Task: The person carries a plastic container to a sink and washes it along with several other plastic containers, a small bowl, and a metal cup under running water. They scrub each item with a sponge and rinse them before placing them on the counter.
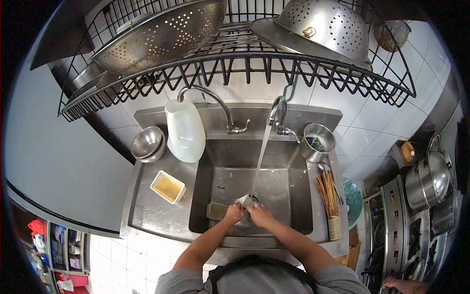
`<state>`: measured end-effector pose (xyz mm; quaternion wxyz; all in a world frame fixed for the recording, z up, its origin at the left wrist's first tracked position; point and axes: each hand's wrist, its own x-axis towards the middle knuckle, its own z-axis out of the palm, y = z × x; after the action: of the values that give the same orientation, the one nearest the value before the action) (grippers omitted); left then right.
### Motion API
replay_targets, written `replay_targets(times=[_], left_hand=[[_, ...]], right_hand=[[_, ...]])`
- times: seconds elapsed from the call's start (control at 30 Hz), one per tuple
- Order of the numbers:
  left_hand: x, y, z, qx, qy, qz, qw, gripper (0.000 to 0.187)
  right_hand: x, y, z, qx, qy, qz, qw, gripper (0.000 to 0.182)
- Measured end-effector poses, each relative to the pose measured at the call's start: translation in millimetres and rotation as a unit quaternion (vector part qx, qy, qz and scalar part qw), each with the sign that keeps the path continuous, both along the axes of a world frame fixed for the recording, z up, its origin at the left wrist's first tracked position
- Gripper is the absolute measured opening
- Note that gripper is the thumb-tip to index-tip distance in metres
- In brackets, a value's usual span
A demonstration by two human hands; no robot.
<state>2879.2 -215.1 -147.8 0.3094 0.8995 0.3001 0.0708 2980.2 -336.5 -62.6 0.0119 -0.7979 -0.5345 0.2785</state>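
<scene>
Both of my hands are low in the steel sink point(301, 196), close together below the running faucet point(278, 110). My left hand point(234, 214) and my right hand point(259, 215) are closed on a small pale item point(243, 200) between them; its exact kind is too small to tell. Water from the faucet falls just beyond my fingers, near the drain. A rectangular container point(216, 211) lies in the sink beside my left hand.
On the left counter stand a white plastic jug point(186, 131), steel bowls point(148, 143) and a white tub point(168, 186). A steel pot point(317, 142) and a stick brush point(329, 201) are at right. A wire rack point(249, 59) hangs overhead. Another person's hand point(404, 284) shows lower right.
</scene>
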Motion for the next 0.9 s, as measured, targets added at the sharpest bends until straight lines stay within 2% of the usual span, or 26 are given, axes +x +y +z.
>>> replay_targets(times=[0.1,0.2,0.3,0.33,0.4,0.43,0.47,0.5,0.57,0.6,0.63,0.67,0.7,0.77,0.83,0.9], left_hand=[[-7,-8,14,-0.039,0.027,0.044,0.998,0.022],[-9,-7,10,0.011,0.03,0.043,0.999,0.023],[-1,8,49,0.012,-0.01,0.105,0.994,0.022],[3,18,49,0.029,-0.009,0.117,0.993,0.024],[-3,33,61,-0.014,-0.079,0.1,0.992,0.029],[-6,39,66,-0.033,-0.114,0.09,0.989,0.032],[-9,42,68,-0.051,-0.192,0.118,0.973,0.046],[-7,43,69,-0.072,-0.188,0.181,0.963,0.051],[-3,39,67,-0.115,-0.173,0.303,0.93,0.06],[0,28,93,-0.086,-0.224,0.32,0.917,0.069],[5,24,99,-0.071,-0.262,0.336,0.902,0.071],[5,26,91,-0.121,-0.303,0.332,0.885,0.071],[4,29,84,-0.171,-0.344,0.327,0.863,0.071],[-1,19,111,-0.138,-0.339,0.332,0.869,0.07],[-5,12,134,-0.108,-0.341,0.338,0.87,0.069],[-6,10,145,-0.083,-0.354,0.347,0.864,0.068]], right_hand=[[-2,1,-14,0.003,-0.014,0.006,1.0,0.048],[0,-5,-30,-0.014,-0.045,0.029,0.998,0.047],[9,-23,-57,-0.107,0.017,-0.005,0.994,0.05],[14,-20,-59,-0.056,0.005,-0.021,0.998,0.051],[17,-23,-54,0.039,-0.015,-0.05,0.998,0.053],[20,-17,-39,0.133,0.03,-0.107,0.985,0.054],[24,-7,-23,0.226,0.075,-0.161,0.958,0.056],[26,3,0,0.314,0.121,-0.212,0.918,0.057],[-4,16,72,0.45,0.168,-0.129,0.867,0.058],[-19,22,80,0.467,0.135,-0.06,0.872,0.056],[-30,29,86,0.482,0.099,0.01,0.871,0.053],[-44,30,88,0.52,-0.021,0.022,0.854,0.044],[-38,35,82,0.529,-0.019,0.022,0.848,0.039],[-14,51,64,0.546,-0.013,0.022,0.837,0.032],[3,59,65,0.526,0.002,-0.074,0.847,0.031],[-11,56,65,0.525,-0.058,-0.059,0.847,0.032]])
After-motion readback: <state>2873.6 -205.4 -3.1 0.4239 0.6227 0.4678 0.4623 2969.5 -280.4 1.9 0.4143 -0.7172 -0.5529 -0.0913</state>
